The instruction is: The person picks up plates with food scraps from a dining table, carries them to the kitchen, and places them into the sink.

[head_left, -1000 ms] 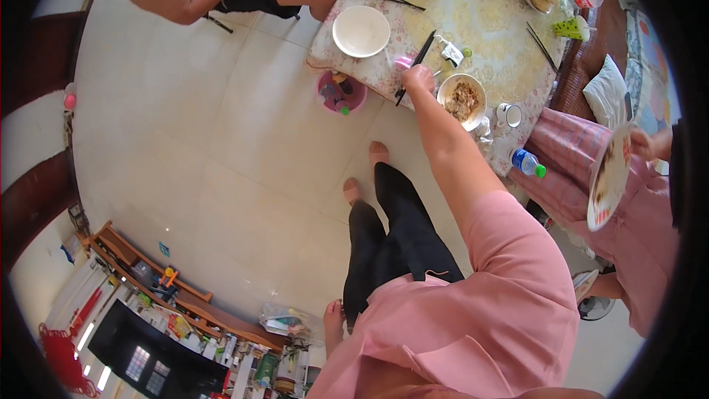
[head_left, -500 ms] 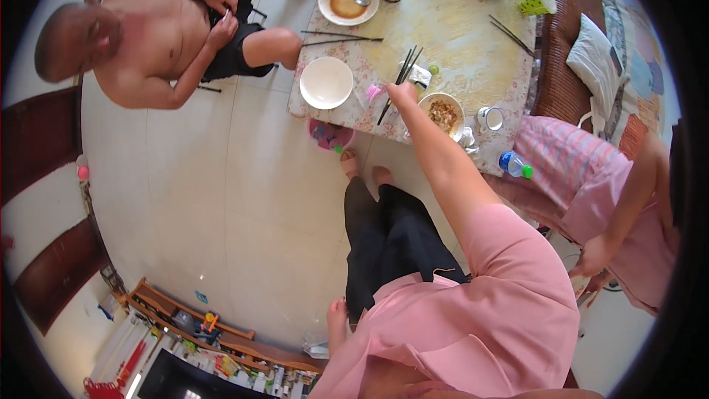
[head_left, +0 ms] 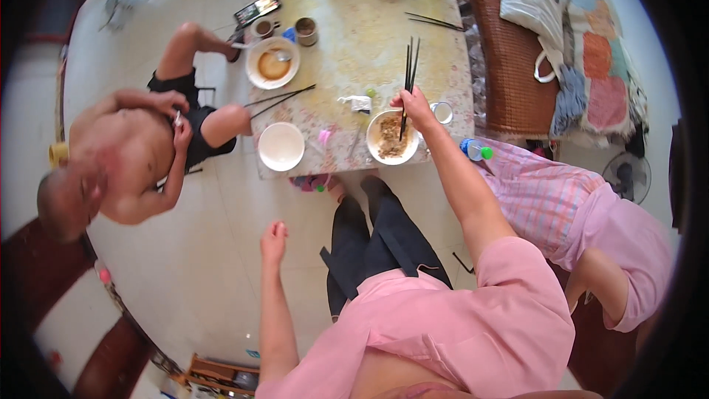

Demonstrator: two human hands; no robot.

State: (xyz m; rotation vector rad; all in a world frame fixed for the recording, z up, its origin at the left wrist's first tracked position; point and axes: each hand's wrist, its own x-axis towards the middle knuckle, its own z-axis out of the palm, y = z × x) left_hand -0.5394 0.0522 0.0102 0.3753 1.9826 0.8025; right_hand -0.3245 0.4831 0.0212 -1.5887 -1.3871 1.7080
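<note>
My right hand [head_left: 416, 108] is closed around a bunch of dark chopsticks [head_left: 410, 66], held nearly upright. Their lower ends reach over a white bowl [head_left: 376, 149] with brown leftover food in it, at the table's near edge. Whether the ends touch the food I cannot tell. My left hand [head_left: 273, 241] hangs over the floor, apart from the table, its fingers curled in with nothing visible in them. Left of the food bowl stands an empty white bowl [head_left: 281, 146], with a small pink item [head_left: 324, 135] between the two. A white packet [head_left: 360, 104] lies behind.
A seated person [head_left: 140, 148] is at the left; another person in pink [head_left: 561, 207] is close on the right. On the table [head_left: 354, 52] are a plate with a spoon [head_left: 255, 77], loose chopsticks [head_left: 281, 100], a cup [head_left: 442, 112] and a bottle [head_left: 473, 149] at the edge.
My right hand has brought the chopsticks from left of the food bowl to over it, standing them more upright. My left arm has come further into view. The whole view has shifted.
</note>
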